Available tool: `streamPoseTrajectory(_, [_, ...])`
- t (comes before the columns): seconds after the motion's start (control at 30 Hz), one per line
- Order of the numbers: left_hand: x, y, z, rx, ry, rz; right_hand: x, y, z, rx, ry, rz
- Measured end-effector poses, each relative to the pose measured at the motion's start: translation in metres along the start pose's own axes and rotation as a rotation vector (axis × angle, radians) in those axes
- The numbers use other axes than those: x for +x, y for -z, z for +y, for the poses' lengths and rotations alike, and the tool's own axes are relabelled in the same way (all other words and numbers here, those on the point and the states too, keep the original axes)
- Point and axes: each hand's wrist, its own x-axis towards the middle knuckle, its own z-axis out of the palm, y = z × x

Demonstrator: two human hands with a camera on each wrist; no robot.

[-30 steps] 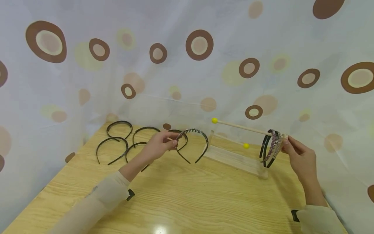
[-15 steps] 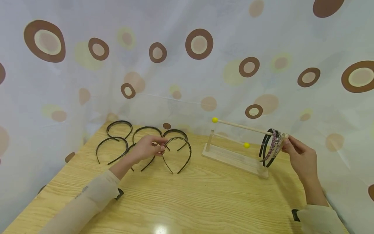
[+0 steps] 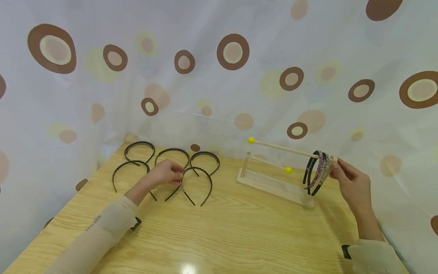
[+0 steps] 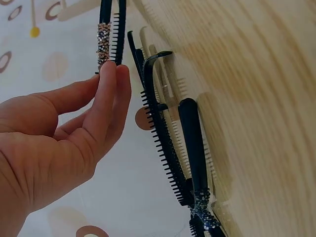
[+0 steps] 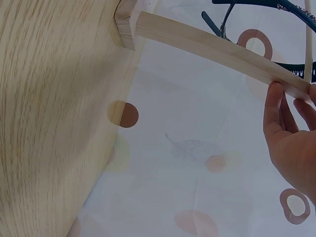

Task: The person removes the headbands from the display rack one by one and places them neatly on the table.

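Observation:
My left hand (image 3: 164,175) pinches one side of a black toothed headband (image 3: 211,186) between thumb and fingertips, its open ends pointing down. In the left wrist view that headband has a glittery section (image 4: 103,42) just past the fingertips. Far to the right, my right hand (image 3: 354,188) holds the top of the upright (image 5: 212,52) of a wooden rack. Beside those fingers, several headbands (image 3: 320,171), some sparkly pink and silver, hang on the rack's upper rod (image 3: 284,147).
Several black headbands (image 3: 130,163) stand at the left and back of the wooden table (image 3: 219,236), one partly behind my left hand. The rack has a flat base (image 3: 273,188) and a lower rod tipped with a yellow ball (image 3: 289,170). Spotted cloth (image 3: 205,87) hangs behind.
My left hand has carried its headband left and downward, away from the rack and in among the other headbands. My right hand stays at the rack's upright.

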Motion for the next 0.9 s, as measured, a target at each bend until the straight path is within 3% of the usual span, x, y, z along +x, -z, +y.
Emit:
streamPoseTrajectory(0.3, [0.0044, -0.0022, -0.0076, 0.144, -0.013, -0.018, -0.0022, -0.0008, 0.0038, -0.015, -0.004, -0.008])
streamPoseTrajectory(0.53, [0.0029, 0.0003, -0.0028, 0.173, -0.034, -0.059, -0.0019, 0.0009, 0.0007, -0.029, 0.012, -0.006])
streamPoseTrajectory(0.9, [0.0031, 0.0033, -0.0033, 0.155, -0.018, -0.031, -0.0029, 0.0015, -0.0005, -0.045, 0.001, -0.004])
